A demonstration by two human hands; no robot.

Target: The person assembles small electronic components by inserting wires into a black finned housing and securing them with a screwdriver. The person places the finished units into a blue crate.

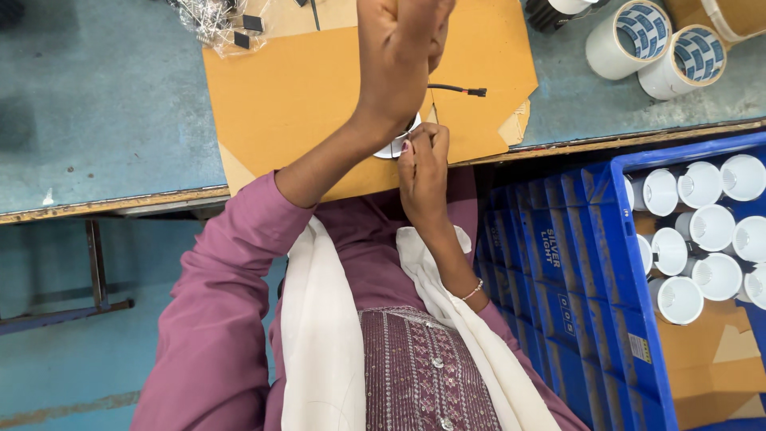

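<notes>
— Two hands on one small part, is that right?

— Near enough. The right hand has its fingertips pinched on the near edge of a small white round fitting, which sits on the orange cardboard sheet close to the table's front edge. The left hand is raised flat and open above it, palm side-on to the camera, fingers together and pointing away; it grips nothing, and its wrist covers most of the fitting.

— So how much of the fitting shows?

— Only a white arc below the left wrist, with a dark rim. It may be a lamp housing like those in the crate, but too little shows to be sure.

— Anything attached to it?

— A thin black wire with a plug end runs out to the right from behind the left hand, lying on the cardboard. Whether it joins the fitting I cannot tell.

— And around that?

— The cardboard lies on a blue-green tabletop. At the far left of the sheet is a clear bag of small metal parts and a few black pieces. At the far right stand two white rolls of tape. Down to the right, beside the person's lap, is a blue plastic crate holding many white cup-shaped housings packed side by side, over brown cardboard.
</notes>
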